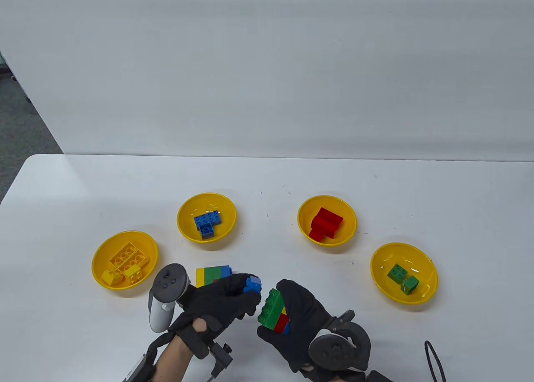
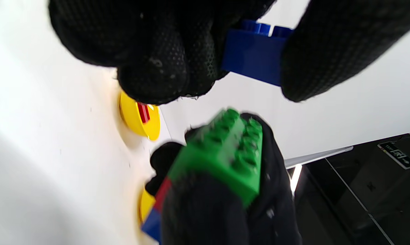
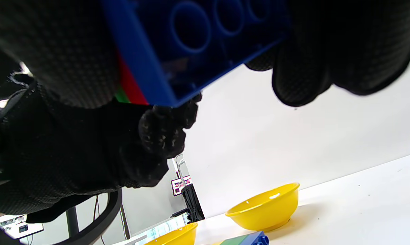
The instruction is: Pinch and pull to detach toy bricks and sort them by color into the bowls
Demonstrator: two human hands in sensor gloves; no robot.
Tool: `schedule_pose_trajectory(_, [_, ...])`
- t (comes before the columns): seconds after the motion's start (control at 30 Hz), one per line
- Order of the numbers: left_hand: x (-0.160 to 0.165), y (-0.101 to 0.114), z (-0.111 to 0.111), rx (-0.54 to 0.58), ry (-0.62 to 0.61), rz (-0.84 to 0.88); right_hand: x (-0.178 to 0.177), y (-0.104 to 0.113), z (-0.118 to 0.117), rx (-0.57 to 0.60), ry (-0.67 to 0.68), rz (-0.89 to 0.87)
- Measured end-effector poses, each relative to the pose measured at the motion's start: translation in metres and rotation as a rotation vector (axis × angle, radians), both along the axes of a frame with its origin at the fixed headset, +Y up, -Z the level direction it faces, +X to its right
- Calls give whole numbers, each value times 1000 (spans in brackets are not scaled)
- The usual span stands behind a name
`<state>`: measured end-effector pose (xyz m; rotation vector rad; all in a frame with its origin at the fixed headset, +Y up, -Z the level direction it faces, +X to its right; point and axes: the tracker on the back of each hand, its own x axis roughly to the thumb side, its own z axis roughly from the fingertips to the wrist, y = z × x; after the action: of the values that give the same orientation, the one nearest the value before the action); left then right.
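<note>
Four yellow bowls: one with yellow bricks [image 1: 125,261], one with blue bricks [image 1: 207,222], one with red bricks [image 1: 326,224], one with two green bricks [image 1: 403,278]. Two gloved hands: the left hand [image 1: 227,302] pinches one blue brick [image 1: 253,284], the right hand [image 1: 301,324] holds one stacked block [image 1: 273,312]. One further stacked block [image 1: 212,274] lies on the table [image 1: 267,177]; exact counts of the yellow, blue and red bricks cannot be told.

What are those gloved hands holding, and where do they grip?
The left hand pinches a blue brick by its sides; the right hand grips a brick stack around its sides.
</note>
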<state>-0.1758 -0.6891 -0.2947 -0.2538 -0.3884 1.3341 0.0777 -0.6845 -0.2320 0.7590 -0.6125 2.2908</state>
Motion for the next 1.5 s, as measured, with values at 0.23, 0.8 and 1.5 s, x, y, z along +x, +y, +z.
schedule_pose_trajectory(0.23, [-23, 41, -24, 93, 181, -227, 9, 6, 1, 9, -14, -14])
schedule_pose_trajectory(0.8, [-39, 35, -163, 95, 432, -1101, 29, 6, -7, 0, -50, 4])
schedule_pose_trajectory(1.5, [24, 32, -10, 106, 31, -297, 18, 3, -7, 19, -90, 18])
